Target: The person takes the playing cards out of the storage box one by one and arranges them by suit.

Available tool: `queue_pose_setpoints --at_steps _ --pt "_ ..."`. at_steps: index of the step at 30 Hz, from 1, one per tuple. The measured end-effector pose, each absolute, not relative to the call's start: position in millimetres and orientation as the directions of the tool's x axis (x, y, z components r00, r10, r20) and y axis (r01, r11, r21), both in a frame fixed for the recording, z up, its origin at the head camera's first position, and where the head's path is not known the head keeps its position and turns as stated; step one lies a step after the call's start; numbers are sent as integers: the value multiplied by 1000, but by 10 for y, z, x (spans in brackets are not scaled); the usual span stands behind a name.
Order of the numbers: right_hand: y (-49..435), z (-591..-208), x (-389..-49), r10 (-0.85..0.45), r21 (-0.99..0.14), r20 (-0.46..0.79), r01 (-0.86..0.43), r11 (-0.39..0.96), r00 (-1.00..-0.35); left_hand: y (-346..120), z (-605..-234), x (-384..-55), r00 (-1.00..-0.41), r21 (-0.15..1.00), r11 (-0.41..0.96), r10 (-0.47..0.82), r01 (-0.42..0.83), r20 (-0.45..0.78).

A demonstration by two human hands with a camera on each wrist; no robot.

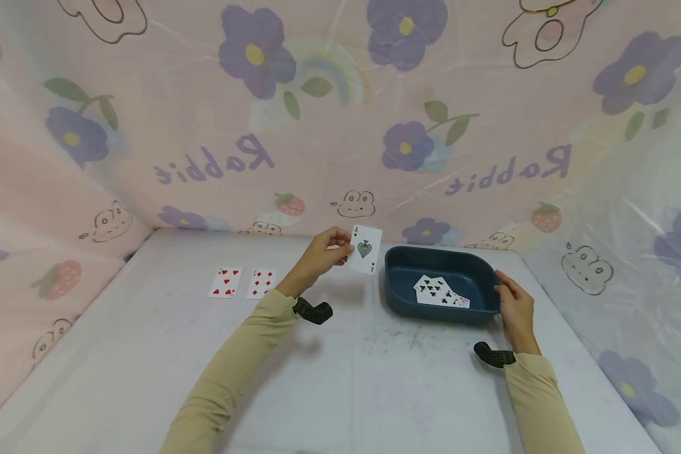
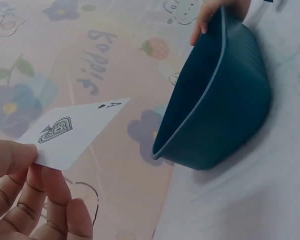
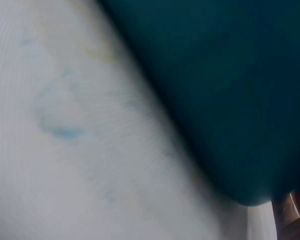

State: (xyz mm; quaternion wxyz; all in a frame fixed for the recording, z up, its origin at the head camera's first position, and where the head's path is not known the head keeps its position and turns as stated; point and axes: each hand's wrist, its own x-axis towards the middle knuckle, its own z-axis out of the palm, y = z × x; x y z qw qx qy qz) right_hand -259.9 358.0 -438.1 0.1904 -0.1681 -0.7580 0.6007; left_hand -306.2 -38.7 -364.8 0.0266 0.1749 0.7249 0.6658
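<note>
My left hand (image 1: 327,248) pinches an ace of spades (image 1: 369,255) by its left edge, thumb in front, and holds it above the table just left of a dark blue basin (image 1: 437,313). In the left wrist view the ace (image 2: 85,131) is tilted, its face showing, apart from the basin (image 2: 230,105). My right hand (image 1: 515,310) grips the basin's right end at the rim. Inside the basin lie several overlapping playing cards (image 1: 436,291), mostly black clubs. The right wrist view is blurred and shows mainly the basin's outer wall (image 3: 230,100).
Two face-up cards, one of red hearts (image 1: 225,282) and one of red diamonds (image 1: 260,284), lie side by side left of my left forearm. A white cloth (image 1: 374,391) covers the table. Printed curtains (image 1: 340,126) enclose the back and sides.
</note>
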Motion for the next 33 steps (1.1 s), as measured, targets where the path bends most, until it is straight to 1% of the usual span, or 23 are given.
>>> queue_pose_setpoints --at_steps 6,10,14,18,27,33 --pt "3560 -4382 -2586 492 -978 80 28 208 -867 -574 -3698 -3032 -939 987 -6 306 163 157" --pt "3559 -4378 -2587 490 -980 76 26 198 -868 -696 -3721 -3006 -945 991 -18 297 136 135" --pt "3572 -4396 -2599 495 -978 89 19 210 -864 -806 -3755 -2968 -954 996 -29 288 82 87" --pt "3585 -4416 -2601 492 -975 95 19 222 -865 -909 -3794 -2925 -961 999 -11 275 39 40" --pt "3586 -4434 -2591 490 -967 102 29 253 -866 -1152 -3957 -2913 -975 999 45 220 4 -6" --pt "3584 -4433 -2590 488 -969 95 31 244 -867 -1318 -4052 -2916 -982 994 96 178 -48 -65"
